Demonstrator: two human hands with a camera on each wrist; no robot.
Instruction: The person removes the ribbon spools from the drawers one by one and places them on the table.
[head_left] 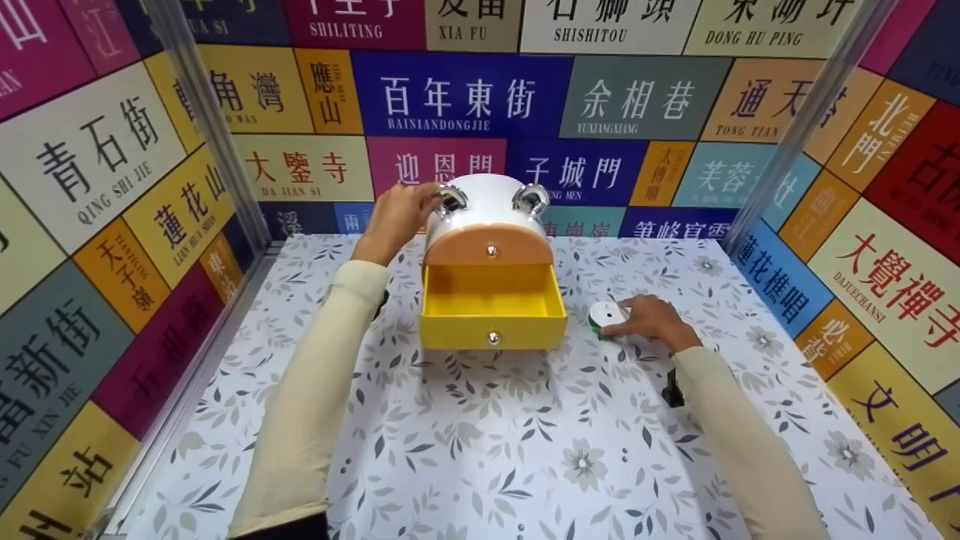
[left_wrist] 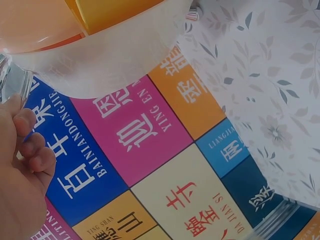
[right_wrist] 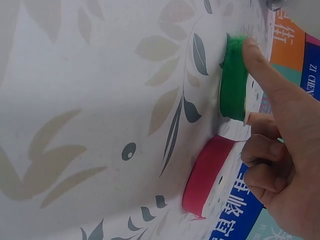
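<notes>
the left wrist view cuts off the left hand (left_wrist: 22, 172) (and the drawer box (left_wrist: 115, 55)).

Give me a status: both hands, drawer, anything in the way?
Left hand grips box's left ear. Right hand pinches green spool; red spool beside it. Yellow drawer open, nothing seen blocking its open top.

A pulled-out yellow drawer (head_left: 493, 332) juts forward, reachable from above in front of the orange drawer (head_left: 480, 246); a red roll (right_wrist: 206, 177) (just beside the green roll (right_wrist: 233, 82)) obstructs the right hand (head_left: 651, 319).
</notes>
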